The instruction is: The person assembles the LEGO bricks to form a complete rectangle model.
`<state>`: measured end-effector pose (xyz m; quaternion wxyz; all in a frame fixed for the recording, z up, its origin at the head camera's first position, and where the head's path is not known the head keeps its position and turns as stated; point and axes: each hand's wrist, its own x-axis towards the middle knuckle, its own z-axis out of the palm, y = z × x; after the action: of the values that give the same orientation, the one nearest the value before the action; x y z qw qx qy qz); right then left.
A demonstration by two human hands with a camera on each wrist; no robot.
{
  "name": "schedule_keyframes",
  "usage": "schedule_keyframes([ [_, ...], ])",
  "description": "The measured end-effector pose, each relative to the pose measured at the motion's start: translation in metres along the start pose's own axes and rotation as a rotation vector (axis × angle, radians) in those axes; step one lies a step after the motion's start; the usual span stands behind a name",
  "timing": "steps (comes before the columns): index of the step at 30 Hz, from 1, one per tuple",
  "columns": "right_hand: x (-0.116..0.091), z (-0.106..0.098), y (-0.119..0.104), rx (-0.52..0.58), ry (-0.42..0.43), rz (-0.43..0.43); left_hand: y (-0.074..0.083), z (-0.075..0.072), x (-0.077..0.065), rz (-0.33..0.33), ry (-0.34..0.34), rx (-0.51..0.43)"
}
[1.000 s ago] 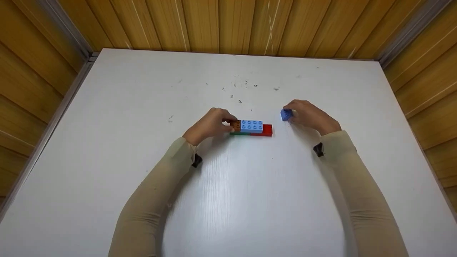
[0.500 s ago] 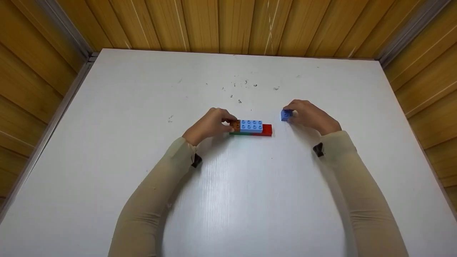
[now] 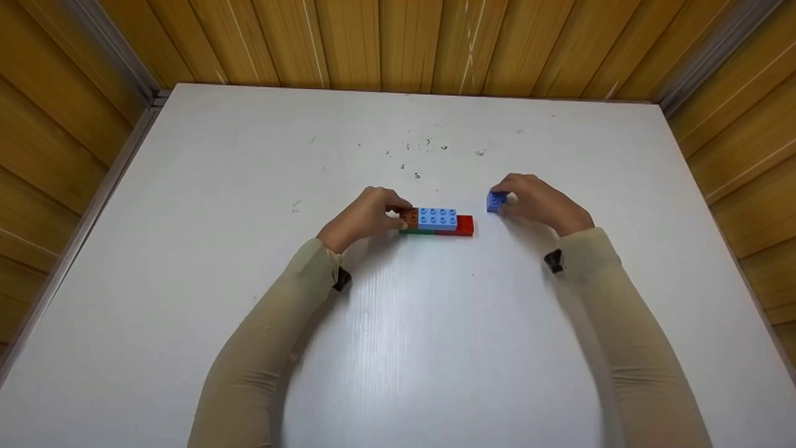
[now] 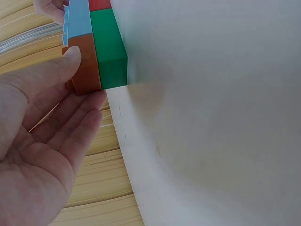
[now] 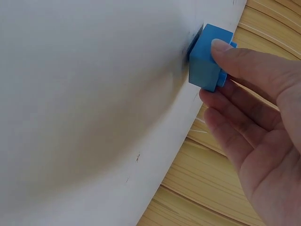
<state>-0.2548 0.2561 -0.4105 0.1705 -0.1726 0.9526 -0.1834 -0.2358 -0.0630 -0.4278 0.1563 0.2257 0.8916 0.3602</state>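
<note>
My left hand point(image 3: 367, 214) pinches a brown brick point(image 4: 86, 66) between thumb and fingers at the left end of a two-layer row of toy building bricks. Beside the brown brick in the upper layer is a light blue brick point(image 3: 437, 218) with two rows of studs. Under them lie a green brick point(image 4: 109, 49) and a red brick point(image 3: 465, 225), whose right end sticks out past the light blue one. To the right, my right hand point(image 3: 541, 202) grips a small blue brick point(image 5: 207, 59) by its sides. A narrow dark gap shows beneath it in the right wrist view.
The bricks are on a white table point(image 3: 373, 348) with dark scuff marks beyond them. Yellow wood-look panels point(image 3: 410, 46) rise behind the table and along both sides, with grey metal strips at the corners.
The small blue brick in my right hand has shifted very slightly left and turned a little. My left hand and the brick row stay in place.
</note>
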Motion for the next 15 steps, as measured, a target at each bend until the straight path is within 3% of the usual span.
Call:
schedule_keyframes([
  [15, -0.002, -0.001, -0.011, -0.055, 0.000, -0.026, 0.001, 0.000, -0.001, -0.016, -0.002, 0.006],
])
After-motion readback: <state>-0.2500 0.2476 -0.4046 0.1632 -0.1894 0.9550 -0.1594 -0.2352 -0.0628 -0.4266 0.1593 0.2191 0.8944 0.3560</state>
